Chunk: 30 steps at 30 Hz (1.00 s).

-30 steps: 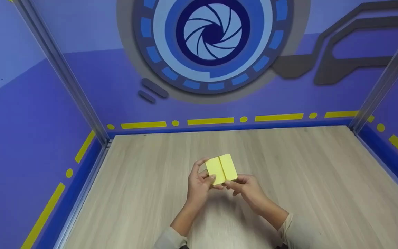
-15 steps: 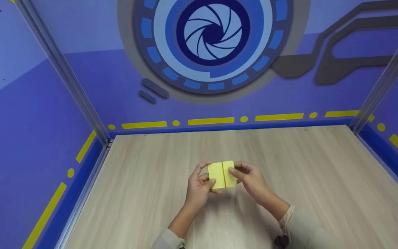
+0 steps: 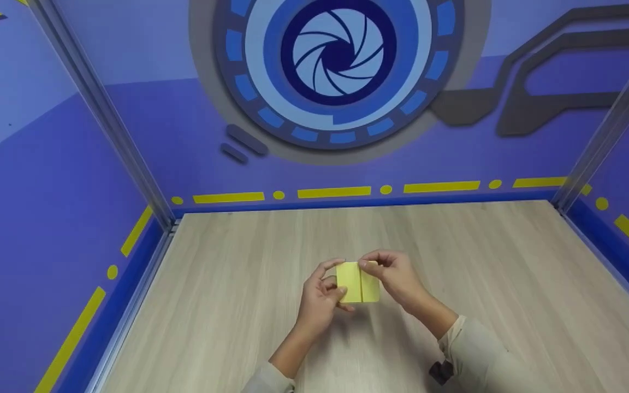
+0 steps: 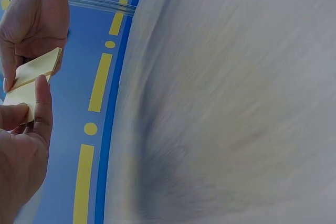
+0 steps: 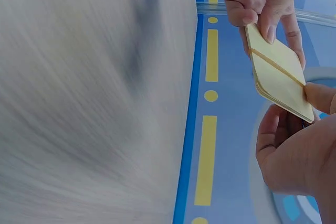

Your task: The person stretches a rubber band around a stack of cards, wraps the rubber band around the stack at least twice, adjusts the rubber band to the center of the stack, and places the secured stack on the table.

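Observation:
A small yellow notebook is held up over the table, its cover facing the head camera. A darker elastic band runs down the cover, right of its middle. My left hand grips the notebook's left side, thumb on the cover. At the top edge, my right hand pinches with thumb and forefinger where the band crosses. The right wrist view shows the right thumb at the band's end and the rounded notebook corners. Part of the back cover is hidden by the fingers.
The wood-grain table spreads beneath both hands. A blue and purple printed back wall and side walls enclose it, with metal corner posts at left and right. A dark strap piece shows by the right sleeve.
My right hand has moved from the notebook's bottom edge up its right side to the top edge at the band. The notebook has turned upright and shifted slightly right and lower in the view.

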{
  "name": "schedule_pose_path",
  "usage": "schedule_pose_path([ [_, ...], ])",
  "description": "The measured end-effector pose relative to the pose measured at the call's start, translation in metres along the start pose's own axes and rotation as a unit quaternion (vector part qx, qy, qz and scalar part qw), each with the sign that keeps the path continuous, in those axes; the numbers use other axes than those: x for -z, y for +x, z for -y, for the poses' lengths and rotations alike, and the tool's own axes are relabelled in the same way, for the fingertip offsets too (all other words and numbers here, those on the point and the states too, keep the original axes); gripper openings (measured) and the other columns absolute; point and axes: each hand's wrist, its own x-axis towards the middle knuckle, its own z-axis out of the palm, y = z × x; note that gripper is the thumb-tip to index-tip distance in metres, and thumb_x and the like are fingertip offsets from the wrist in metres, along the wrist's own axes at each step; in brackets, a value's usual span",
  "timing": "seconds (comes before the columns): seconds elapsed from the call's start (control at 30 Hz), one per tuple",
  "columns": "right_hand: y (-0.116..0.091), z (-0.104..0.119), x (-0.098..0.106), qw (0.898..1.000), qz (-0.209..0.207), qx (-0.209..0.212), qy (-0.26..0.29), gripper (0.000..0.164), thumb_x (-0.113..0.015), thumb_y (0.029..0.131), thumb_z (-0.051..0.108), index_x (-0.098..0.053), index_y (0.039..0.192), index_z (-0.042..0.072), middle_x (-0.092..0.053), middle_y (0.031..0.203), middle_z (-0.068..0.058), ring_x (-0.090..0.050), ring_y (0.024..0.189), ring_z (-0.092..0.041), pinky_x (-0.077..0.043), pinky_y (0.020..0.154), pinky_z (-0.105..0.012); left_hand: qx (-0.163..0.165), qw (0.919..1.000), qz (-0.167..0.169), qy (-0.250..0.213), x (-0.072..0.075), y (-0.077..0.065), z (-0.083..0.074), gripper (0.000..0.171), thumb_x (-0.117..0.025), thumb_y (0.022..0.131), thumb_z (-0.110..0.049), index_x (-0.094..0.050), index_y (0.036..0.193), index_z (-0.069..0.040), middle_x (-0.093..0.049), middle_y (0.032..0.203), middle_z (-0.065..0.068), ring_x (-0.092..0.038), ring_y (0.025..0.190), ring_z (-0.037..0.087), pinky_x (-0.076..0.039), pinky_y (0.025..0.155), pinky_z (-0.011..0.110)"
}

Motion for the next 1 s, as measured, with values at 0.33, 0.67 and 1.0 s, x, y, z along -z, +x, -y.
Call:
schedule_pose_path([
  [0.33,0.002,-0.004,-0.002,1.0,0.01,-0.015,-0.01,0.013,-0.075,0.097,0.016,-0.081,0.103,0.005,-0.077,0.102,-0.005,-0.063,0.099,-0.019,-0.05,0.089,-0.032,0.013,0.9999,-0.001,-0.002,-0.002,0.001,0.002,0.055,-0.058,0.099,0.012,-0.054,0.15,-0.01,-0.078,0.118,0.018,-0.076,0.09,0.021,-0.065,0.067,0.027],
  [0.67,0.001,-0.007,-0.004,1.0,0.011,-0.002,-0.001,0.015,-0.076,0.097,0.017,-0.078,0.105,0.004,-0.073,0.098,-0.004,-0.062,0.095,-0.018,-0.051,0.085,-0.029,0.004,1.0,-0.005,0.007,-0.001,0.002,0.002,0.056,-0.058,0.1,0.01,-0.053,0.15,-0.015,-0.078,0.121,0.019,-0.077,0.094,0.022,-0.066,0.07,0.028],
  [1.0,-0.011,-0.024,0.0,0.998,0.048,-0.035,-0.008,0.027,-0.075,0.098,0.023,-0.075,0.11,0.0,-0.073,0.1,-0.003,-0.065,0.093,-0.02,-0.058,0.083,-0.031,-0.012,0.9998,-0.018,0.002,0.003,0.006,0.0,0.058,-0.056,0.101,0.012,-0.048,0.153,-0.011,-0.075,0.128,0.022,-0.079,0.101,0.024,-0.068,0.072,0.031],
])
